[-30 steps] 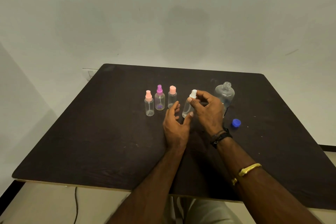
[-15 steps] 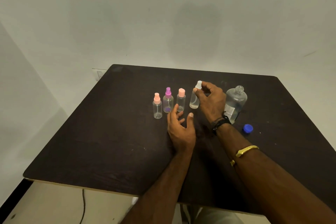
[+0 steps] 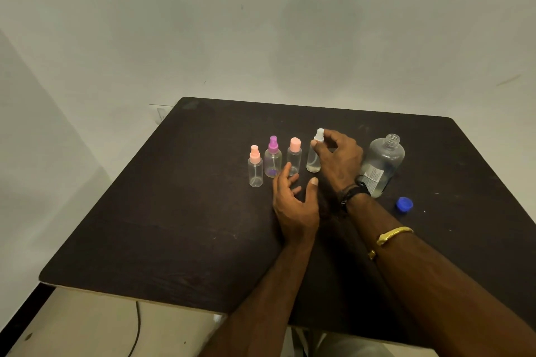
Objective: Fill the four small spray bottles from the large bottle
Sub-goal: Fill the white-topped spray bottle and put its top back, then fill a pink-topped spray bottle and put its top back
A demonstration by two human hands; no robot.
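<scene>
Four small clear spray bottles stand in a row on the dark table (image 3: 179,211): a pink-topped bottle (image 3: 255,166) at the left, then a purple-topped bottle (image 3: 273,157), another pink-topped bottle (image 3: 294,153), and a white-topped bottle (image 3: 314,153). My right hand (image 3: 338,159) pinches the white top of that last bottle, which stands upright on the table. My left hand (image 3: 294,206) rests on the table just in front of the row, fingers relaxed and holding nothing. The large clear bottle (image 3: 384,164) stands uncapped to the right with a little liquid in it.
The large bottle's blue cap (image 3: 404,204) lies on the table to its front right. A pale wall rises behind the table. A dark cable (image 3: 136,327) hangs below the table's front edge.
My right hand has carried the white-topped bottle away from my left hand and stood it in the row beside the other small bottles. My left hand has let go and lies open.
</scene>
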